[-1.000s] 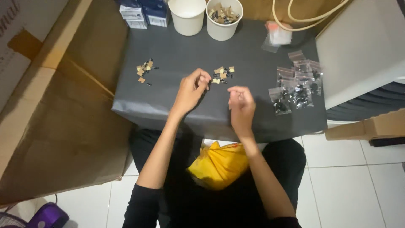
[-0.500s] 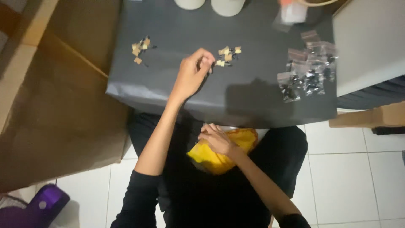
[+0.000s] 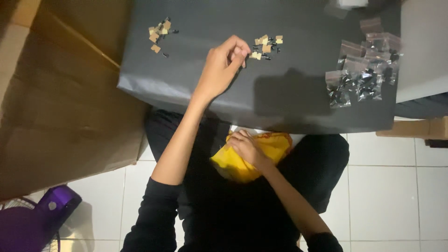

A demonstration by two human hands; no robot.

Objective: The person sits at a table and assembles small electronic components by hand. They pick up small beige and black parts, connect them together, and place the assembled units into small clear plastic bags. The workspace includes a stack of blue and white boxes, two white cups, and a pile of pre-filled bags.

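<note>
My left hand (image 3: 223,65) rests on the dark table (image 3: 186,93), fingers drawn together in a pinch at the near edge of a small pile of tan and black parts (image 3: 266,45); whether a piece is already between the fingertips I cannot tell, it is too small to see. These parts look tiny, light and hard, the kind that skate on the smooth covering and flick away if I press from one side, so I judge they want a fingertip pinch from above, across the flat tan faces. My right hand (image 3: 246,148) is down in my lap, curled loosely on a yellow bag (image 3: 242,163) of soft, crumpling film that sits near the table edge; it gives under my fingers and is best taken by its open rim.

Farther left on the table lies a second small pile of the same parts (image 3: 159,33). To the right sits a cluster of small clear zip bags (image 3: 361,77) with dark pieces inside, slippery and light. A cardboard box (image 3: 60,116) stands at my left.
</note>
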